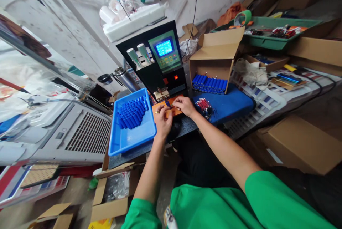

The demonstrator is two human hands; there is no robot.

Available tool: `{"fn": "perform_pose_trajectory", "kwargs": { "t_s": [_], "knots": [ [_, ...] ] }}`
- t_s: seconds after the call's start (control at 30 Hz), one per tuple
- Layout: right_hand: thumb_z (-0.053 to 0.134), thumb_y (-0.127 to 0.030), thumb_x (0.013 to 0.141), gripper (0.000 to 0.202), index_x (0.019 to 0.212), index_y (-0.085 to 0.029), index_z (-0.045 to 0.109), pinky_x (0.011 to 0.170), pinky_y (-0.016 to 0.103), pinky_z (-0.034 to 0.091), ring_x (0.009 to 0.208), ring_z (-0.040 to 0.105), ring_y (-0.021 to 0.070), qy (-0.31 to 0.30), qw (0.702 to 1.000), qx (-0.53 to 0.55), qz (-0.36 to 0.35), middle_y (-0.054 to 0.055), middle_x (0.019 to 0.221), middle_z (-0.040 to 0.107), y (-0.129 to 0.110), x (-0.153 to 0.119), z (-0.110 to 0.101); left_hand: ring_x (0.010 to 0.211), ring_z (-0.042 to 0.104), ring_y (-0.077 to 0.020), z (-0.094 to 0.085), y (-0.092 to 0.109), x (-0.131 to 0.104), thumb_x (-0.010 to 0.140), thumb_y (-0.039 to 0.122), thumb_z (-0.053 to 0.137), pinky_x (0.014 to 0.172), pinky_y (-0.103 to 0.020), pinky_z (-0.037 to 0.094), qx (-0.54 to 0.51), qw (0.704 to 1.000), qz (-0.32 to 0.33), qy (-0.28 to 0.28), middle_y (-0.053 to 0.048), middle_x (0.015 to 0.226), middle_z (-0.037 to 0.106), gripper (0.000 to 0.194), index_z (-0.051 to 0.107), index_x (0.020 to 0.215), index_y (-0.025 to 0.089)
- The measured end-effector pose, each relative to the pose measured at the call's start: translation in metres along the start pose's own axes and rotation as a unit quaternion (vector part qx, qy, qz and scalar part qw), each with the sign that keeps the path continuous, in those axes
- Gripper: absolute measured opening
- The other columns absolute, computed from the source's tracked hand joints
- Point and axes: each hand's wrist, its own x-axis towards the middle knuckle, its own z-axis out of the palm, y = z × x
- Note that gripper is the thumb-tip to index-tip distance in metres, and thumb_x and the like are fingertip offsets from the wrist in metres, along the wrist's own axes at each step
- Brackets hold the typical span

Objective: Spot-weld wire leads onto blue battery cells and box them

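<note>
A spot welder [160, 75] with a lit blue screen stands before me on the bench. At its base, over an orange plate [177, 112], lies a single blue battery cell [167, 103] below the welding tips. My left hand [162, 120] has its curled fingers at the near end of this cell and appears to hold it. My right hand [185, 106] is closed in a pinch just right of the cell; what sits between its fingertips is too small to make out. Left of the hands, a blue tray [130, 140] holds several blue cells [130, 115].
Right of the hands lies a bundle of red-and-black wires [204, 106]. Behind it, a cardboard box [216, 49] contains blue cells. A steel flask [127, 79] stands behind the tray. A green tray [278, 41] with parts and tape sits at the far right.
</note>
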Motion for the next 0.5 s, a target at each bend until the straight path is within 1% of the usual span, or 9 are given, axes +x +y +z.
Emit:
{"fn": "perform_pose_trajectory", "kwargs": {
  "t_s": [0.03, 0.07, 0.13, 0.17, 0.2, 0.33, 0.43, 0.5],
  "knots": [
    [0.064, -0.038, 0.07, 0.019, 0.066, -0.019, 0.062, 0.05, 0.024, 0.036, 0.053, 0.047, 0.0117, 0.006, 1.0, 0.016, 0.007, -0.003, 0.053, 0.053, 0.0, 0.0, 0.0, 0.122, 0.057, -0.0269, 0.001, -0.002, 0.001, 0.082, 0.025, 0.068, 0.108, -0.043, 0.045, 0.001, 1.0, 0.008, -0.021, -0.012, 0.122, 0.062, 0.022, 0.071, 0.104, 0.022],
    [0.064, -0.038, 0.069, 0.02, 0.066, -0.019, 0.062, 0.049, 0.024, 0.035, 0.051, 0.045, 0.0112, 0.011, 0.999, 0.03, 0.012, -0.004, 0.053, 0.052, -0.001, 0.0, 0.0, 0.123, 0.057, -0.0271, 0.002, -0.004, 0.003, 0.083, 0.025, 0.068, 0.109, -0.044, 0.045, 0.0, 0.999, 0.012, -0.048, -0.012, 0.126, 0.062, 0.028, 0.071, 0.11, 0.023],
    [0.065, -0.04, 0.069, 0.021, 0.064, -0.02, 0.06, 0.047, 0.023, 0.033, 0.049, 0.043, 0.0106, 0.022, 0.998, 0.048, 0.018, -0.004, 0.051, 0.05, -0.002, 0.0, 0.001, 0.114, 0.062, -0.0263, 0.004, -0.01, 0.006, 0.084, 0.025, 0.067, 0.105, -0.044, 0.048, -0.001, 0.995, 0.012, -0.094, -0.012, 0.123, 0.065, 0.035, 0.069, 0.119, 0.023],
    [0.065, -0.04, 0.068, 0.021, 0.064, -0.02, 0.059, 0.046, 0.023, 0.032, 0.048, 0.043, 0.0104, 0.027, 0.998, 0.052, 0.02, -0.004, 0.05, 0.049, -0.002, 0.001, 0.001, 0.109, 0.064, -0.0256, 0.005, -0.013, 0.007, 0.084, 0.026, 0.067, 0.101, -0.043, 0.049, 0.0, 0.994, 0.008, -0.106, -0.011, 0.118, 0.067, 0.038, 0.068, 0.122, 0.023],
    [0.065, -0.04, 0.068, 0.021, 0.063, -0.02, 0.058, 0.046, 0.023, 0.031, 0.048, 0.042, 0.0102, 0.032, 0.998, 0.053, 0.023, -0.004, 0.05, 0.049, -0.003, 0.001, 0.001, 0.104, 0.065, -0.0249, 0.006, -0.016, 0.008, 0.084, 0.026, 0.068, 0.098, -0.042, 0.051, -0.003, 0.994, 0.004, -0.108, -0.011, 0.114, 0.068, 0.041, 0.067, 0.124, 0.023],
    [0.065, -0.039, 0.068, 0.021, 0.061, -0.021, 0.056, 0.045, 0.022, 0.031, 0.048, 0.043, 0.01, 0.046, 0.997, 0.055, 0.036, -0.005, 0.049, 0.048, -0.003, 0.001, 0.002, 0.09, 0.066, -0.0213, 0.008, -0.024, 0.006, 0.081, 0.028, 0.071, 0.087, -0.037, 0.055, -0.042, 0.995, -0.027, -0.087, -0.009, 0.104, 0.069, 0.048, 0.064, 0.129, 0.023],
    [0.066, -0.038, 0.069, 0.022, 0.06, -0.02, 0.055, 0.045, 0.022, 0.031, 0.047, 0.043, 0.0095, 0.049, 0.996, 0.067, 0.037, -0.005, 0.05, 0.048, -0.002, 0.002, 0.003, 0.084, 0.066, -0.019, 0.008, -0.022, 0.004, 0.085, 0.034, 0.067, 0.083, -0.036, 0.056, -0.079, 0.992, -0.056, -0.081, -0.008, 0.102, 0.07, 0.043, 0.065, 0.127, 0.022],
    [0.066, -0.038, 0.07, 0.024, 0.06, -0.02, 0.054, 0.045, 0.022, 0.032, 0.047, 0.043, 0.0095, 0.049, 0.996, 0.068, 0.04, -0.005, 0.05, 0.047, -0.002, 0.003, 0.003, 0.082, 0.066, -0.0187, 0.007, -0.018, 0.006, 0.088, 0.039, 0.064, 0.08, -0.035, 0.056, -0.111, 0.988, -0.086, -0.067, -0.007, 0.099, 0.071, 0.041, 0.065, 0.125, 0.021]
  ]
}}
